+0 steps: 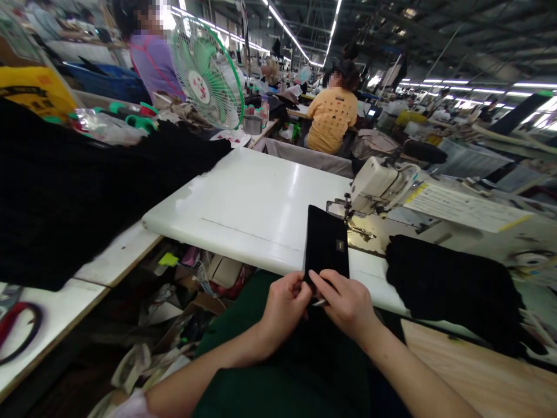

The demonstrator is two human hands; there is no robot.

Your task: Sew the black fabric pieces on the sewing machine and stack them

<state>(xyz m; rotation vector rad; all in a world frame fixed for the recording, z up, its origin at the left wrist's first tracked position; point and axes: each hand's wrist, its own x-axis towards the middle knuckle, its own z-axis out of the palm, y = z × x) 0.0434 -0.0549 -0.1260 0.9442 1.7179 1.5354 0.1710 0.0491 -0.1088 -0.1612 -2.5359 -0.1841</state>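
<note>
A black fabric piece [324,244] with a small label lies over the front edge of the white sewing table [248,191]. Its far end reaches the needle area of the sewing machine [369,186]. My left hand [287,299] pinches the near edge of the fabric at its left corner. Close beside it, my right hand [346,299] has its fingers closed on the same edge. A thin pale object shows below the right fingers; I cannot make out what it is.
Black cloth piles lie on the left table [87,186] and right of the machine [452,284]. A green fan [206,75] stands behind the table. Scissors handles [20,331] rest at the left edge. Co-workers sit farther back, one in a yellow shirt [333,119].
</note>
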